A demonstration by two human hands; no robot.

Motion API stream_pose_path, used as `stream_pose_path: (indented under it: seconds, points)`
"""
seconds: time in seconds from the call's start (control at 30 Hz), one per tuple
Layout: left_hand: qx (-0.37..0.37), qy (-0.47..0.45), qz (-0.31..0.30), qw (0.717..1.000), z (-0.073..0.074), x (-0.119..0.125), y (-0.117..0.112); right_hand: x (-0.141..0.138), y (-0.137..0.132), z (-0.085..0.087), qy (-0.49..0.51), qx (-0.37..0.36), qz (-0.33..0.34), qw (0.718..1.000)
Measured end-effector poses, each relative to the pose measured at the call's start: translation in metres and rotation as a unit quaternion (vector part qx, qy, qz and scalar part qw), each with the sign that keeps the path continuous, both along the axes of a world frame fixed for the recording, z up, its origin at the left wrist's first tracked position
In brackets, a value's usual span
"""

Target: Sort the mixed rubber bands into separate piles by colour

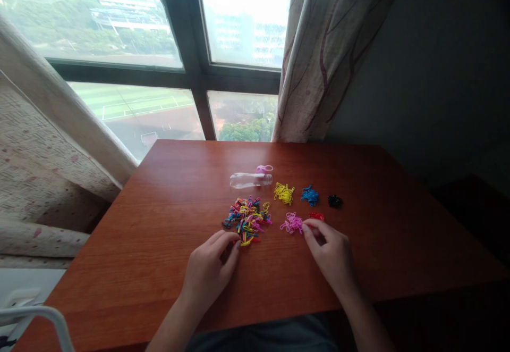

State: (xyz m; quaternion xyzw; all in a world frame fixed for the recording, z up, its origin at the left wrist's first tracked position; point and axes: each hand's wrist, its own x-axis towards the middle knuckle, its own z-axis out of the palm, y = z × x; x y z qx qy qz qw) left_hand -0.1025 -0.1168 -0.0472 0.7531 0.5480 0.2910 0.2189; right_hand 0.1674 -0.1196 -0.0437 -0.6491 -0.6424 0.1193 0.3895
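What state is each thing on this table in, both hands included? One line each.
mixed pile, tangled, unsorted colours.
yellow pile, separate, one colour.
blue pile, separate, one colour.
black pile, separate, one colour.
pink pile, at right fingertips.
red pile, separate, small.
bottle, on its side, uncapped.
pink cap, off, beside bottle.
left hand, curled at mixed pile, grip unclear.
right hand, fingertips at pink pile, grip unclear.

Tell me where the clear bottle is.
In the head view, the clear bottle lies on its side on the table, left of the yellow bands, behind the mixed pile.
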Motion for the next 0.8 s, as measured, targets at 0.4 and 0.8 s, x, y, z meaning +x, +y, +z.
stream_pose_path:
  seconds: [0.4,0.8]
  points:
    - [0.005,0.051,-0.007,0.999,0.002,0.002,-0.002,-0.057,-0.017,-0.018,0.009,-0.049,0.109,0.993]
    - [0.007,0.011,0.012,1.000,0.000,0.000,-0.001,-0.057,-0.016,-0.015,0.019,-0.056,0.108,0.992]
